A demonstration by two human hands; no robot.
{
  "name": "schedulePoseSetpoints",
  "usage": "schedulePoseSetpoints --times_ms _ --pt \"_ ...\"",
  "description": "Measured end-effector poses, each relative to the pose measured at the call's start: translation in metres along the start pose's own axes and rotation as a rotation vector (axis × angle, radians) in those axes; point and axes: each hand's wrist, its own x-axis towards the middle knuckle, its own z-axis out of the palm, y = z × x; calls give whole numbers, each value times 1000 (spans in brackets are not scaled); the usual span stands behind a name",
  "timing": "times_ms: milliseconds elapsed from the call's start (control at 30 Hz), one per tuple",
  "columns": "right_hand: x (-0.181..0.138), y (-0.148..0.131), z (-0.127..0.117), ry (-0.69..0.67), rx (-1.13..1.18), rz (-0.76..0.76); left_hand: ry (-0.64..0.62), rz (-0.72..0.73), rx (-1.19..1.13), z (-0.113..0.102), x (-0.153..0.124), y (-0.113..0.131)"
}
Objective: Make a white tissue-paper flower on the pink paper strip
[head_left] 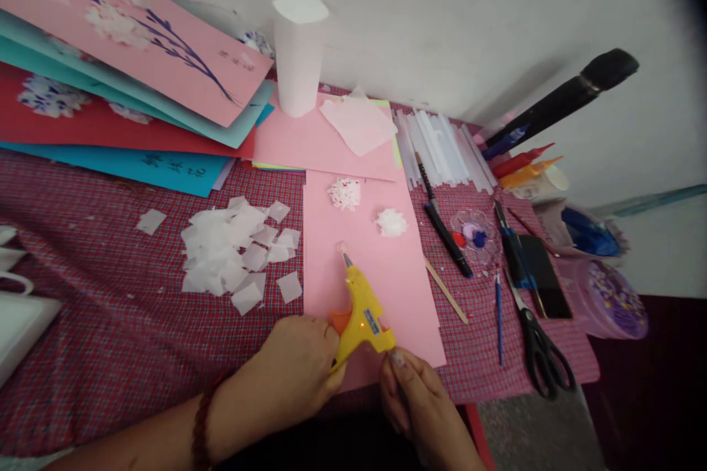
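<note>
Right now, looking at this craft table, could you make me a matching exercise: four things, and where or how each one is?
1. Glue gun
2. Scissors
3. White paper squares
4. White roll

A. Heaped left of the pink sheet
B. Standing upright
C. Right of the thin blue paintbrush
D. Gripped by the left hand

Pairs: 1-D, 2-C, 3-A, 4-B

Seemingly "花" on blue card [132,165]

Yellow glue gun [360,303], pink sheet [409,298], red-checked cloth [141,342]
</note>
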Motion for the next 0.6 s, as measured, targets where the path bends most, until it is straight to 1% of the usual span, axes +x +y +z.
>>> schedulePoseSetpoints --times_ms 333,467,600 --pt "-1 -3 1 1 -10 -2 -10 15 15 -2 2 0" --pt "-3 -2 1 -3 15 21 -27 5 12 -6 2 1" --pt "-4 -7 2 -14 64 44 -52 -9 -15 -13 3 1"
